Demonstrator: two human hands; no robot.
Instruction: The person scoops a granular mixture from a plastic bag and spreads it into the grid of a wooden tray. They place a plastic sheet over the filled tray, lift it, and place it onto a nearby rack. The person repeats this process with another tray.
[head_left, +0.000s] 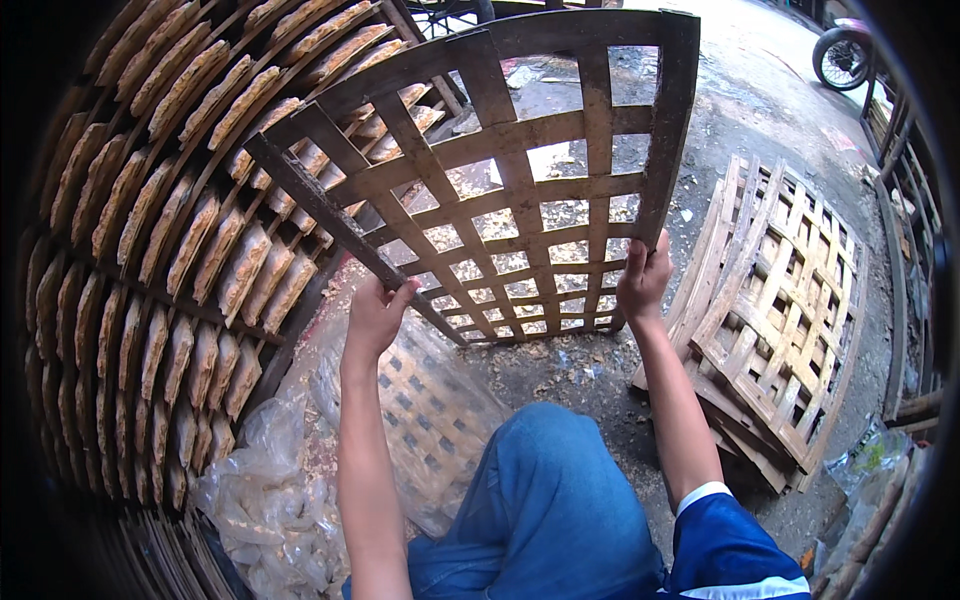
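Both my hands hold up a dark wooden lattice frame [520,180], woven from flat slats with square gaps between them. It stands tilted in front of me above the ground. My left hand [378,318] is closed on its left side rail, with the thumb on the near face. On the right side rail, my right hand [645,280] grips at about the same height. Below my left forearm lies another lattice panel [425,400], under clear plastic sheeting [265,470]. Scraps show on the ground through the gaps of the held frame.
Along the left, a tall rack [150,280] carries rows of pale, rough-edged slabs. A stack of lattice frames [790,300] lies at the right. Beyond it are a metal railing [910,230] and a motorbike wheel [842,58]. Crumbly scraps [570,375] litter the ground.
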